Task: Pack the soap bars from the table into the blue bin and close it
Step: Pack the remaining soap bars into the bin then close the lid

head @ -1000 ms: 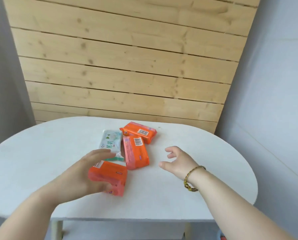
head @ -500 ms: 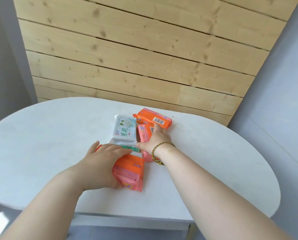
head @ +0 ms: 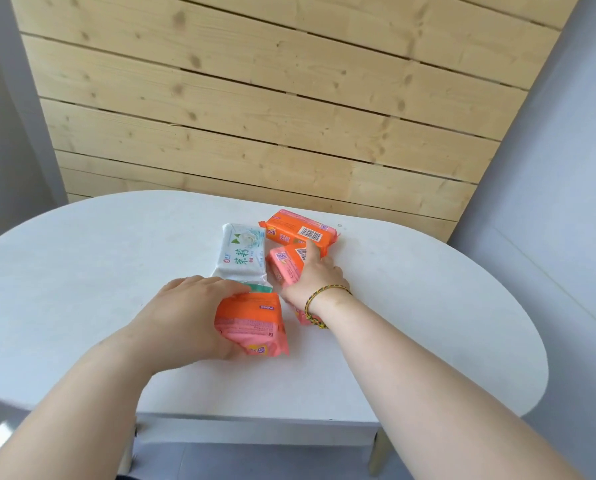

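- Head view: the left hand (head: 185, 317) holds one orange soap bar (head: 250, 323) near the front of the table (head: 411, 306), fingers wrapped around it.
- A second ago the right hand (head: 312, 275) was open in the air. Now it lies on the pink soap bar (head: 286, 268), fingers spread, not closed yet.
- The white soap bar (head: 243, 252) and another orange bar (head: 301, 232) lie just behind.
- No blue bin shows, so packing has not started, I think.
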A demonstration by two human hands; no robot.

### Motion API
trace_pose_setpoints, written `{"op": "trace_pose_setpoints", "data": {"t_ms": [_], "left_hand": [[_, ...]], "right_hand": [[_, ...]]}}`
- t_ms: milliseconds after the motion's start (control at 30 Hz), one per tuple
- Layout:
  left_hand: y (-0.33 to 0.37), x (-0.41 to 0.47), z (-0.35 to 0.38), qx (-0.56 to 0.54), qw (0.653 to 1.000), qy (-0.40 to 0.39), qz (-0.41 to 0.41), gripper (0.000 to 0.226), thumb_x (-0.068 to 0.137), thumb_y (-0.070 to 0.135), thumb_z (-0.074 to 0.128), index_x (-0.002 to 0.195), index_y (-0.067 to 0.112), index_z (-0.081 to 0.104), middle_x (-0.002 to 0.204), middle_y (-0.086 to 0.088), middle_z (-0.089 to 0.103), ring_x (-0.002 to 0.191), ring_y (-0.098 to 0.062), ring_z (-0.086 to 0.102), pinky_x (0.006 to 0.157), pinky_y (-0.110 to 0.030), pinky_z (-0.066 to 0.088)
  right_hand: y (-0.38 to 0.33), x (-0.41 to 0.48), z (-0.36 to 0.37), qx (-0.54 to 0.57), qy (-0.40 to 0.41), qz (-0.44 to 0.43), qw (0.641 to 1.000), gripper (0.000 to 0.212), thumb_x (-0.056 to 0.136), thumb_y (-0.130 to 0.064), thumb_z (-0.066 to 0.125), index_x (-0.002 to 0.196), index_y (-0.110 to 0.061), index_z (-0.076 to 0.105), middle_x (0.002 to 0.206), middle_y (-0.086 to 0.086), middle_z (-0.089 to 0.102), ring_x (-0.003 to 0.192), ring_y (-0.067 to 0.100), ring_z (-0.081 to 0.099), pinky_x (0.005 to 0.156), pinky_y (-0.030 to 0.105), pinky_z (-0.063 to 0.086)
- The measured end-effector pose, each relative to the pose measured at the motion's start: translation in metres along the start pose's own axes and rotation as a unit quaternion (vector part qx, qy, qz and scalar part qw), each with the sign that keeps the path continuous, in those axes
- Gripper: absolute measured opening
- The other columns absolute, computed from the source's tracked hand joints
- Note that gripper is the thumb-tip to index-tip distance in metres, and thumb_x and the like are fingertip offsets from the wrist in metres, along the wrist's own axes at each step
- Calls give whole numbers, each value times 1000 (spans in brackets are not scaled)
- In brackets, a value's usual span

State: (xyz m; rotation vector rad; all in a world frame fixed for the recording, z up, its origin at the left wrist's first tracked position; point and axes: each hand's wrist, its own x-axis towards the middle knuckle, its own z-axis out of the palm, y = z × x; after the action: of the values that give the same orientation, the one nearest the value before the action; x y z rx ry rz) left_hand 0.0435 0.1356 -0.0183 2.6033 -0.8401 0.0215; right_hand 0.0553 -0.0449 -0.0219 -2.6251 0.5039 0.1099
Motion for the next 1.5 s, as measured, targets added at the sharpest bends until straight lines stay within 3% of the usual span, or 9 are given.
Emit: {"op": "trace_pose_setpoints", "data": {"t_ms": [233,333,500,700,900,1033,1200,1367,1500], "left_hand": [[27,-12,-15,-133,990,28,-49,74,50,42,81,116,42,47,88,21,50,79,-4,52,62,-17,40],[56,-11,-8,-185,982,24,-27,74,47,39,84,113,41,50,85,21,52,85,-9,54,72,-23,41],[126,-10,10,-335,940,-13,61,56,48,41,82,92,49,48,95,19,60,83,2,58,69,-13,44],[221,-1,40,-431,889,-56,141,48,48,31,72,90,45,54,76,17,69,73,11,61,63,-1,44],[284,12,88,-413,885,-141,161,68,51,36,69,116,35,47,96,13,63,88,0,60,69,-16,46],[313,22,132,-385,889,-197,149,67,61,33,77,119,31,44,99,13,59,94,-4,57,71,-20,45],[322,35,197,-345,889,-274,124,55,71,19,72,116,33,42,95,15,57,88,-3,56,62,-18,43],[315,43,259,-304,887,-337,84,56,70,20,74,112,34,39,92,14,55,79,0,55,58,-15,40],[311,39,296,-301,871,-385,49,53,70,16,73,109,32,41,93,10,59,76,-3,59,56,-15,43]], "right_hand": [[26,-27,-27,183,41,-8,982,90,70,-19,64,141,-33,11,131,8,39,117,30,46,98,42,44],[51,-49,-51,266,60,-13,962,90,69,-14,65,140,-35,14,133,6,40,114,27,50,94,42,48],[120,-100,-94,381,104,-4,919,86,74,-11,65,140,-35,16,109,-5,50,78,18,60,42,11,46],[238,-174,-126,489,185,70,850,83,81,0,57,144,-27,9,136,12,47,93,20,58,62,27,48],[334,-224,-107,543,251,144,788,66,84,10,46,135,-27,26,111,4,50,79,10,56,78,43,51],[387,-239,-66,562,266,197,758,59,83,14,45,124,-25,31,88,-3,57,60,1,67,54,24,56],[432,-239,-8,535,236,281,761,74,63,-6,59,130,-20,31,88,-8,50,80,9,52,75,33,45],[453,-243,37,504,173,348,771,57,77,-3,62,111,-28,24,104,2,45,87,14,49,65,23,47],[454,-249,68,461,129,369,797,58,75,-7,66,104,-32,23,110,3,43,98,18,50,85,35,50]]}}
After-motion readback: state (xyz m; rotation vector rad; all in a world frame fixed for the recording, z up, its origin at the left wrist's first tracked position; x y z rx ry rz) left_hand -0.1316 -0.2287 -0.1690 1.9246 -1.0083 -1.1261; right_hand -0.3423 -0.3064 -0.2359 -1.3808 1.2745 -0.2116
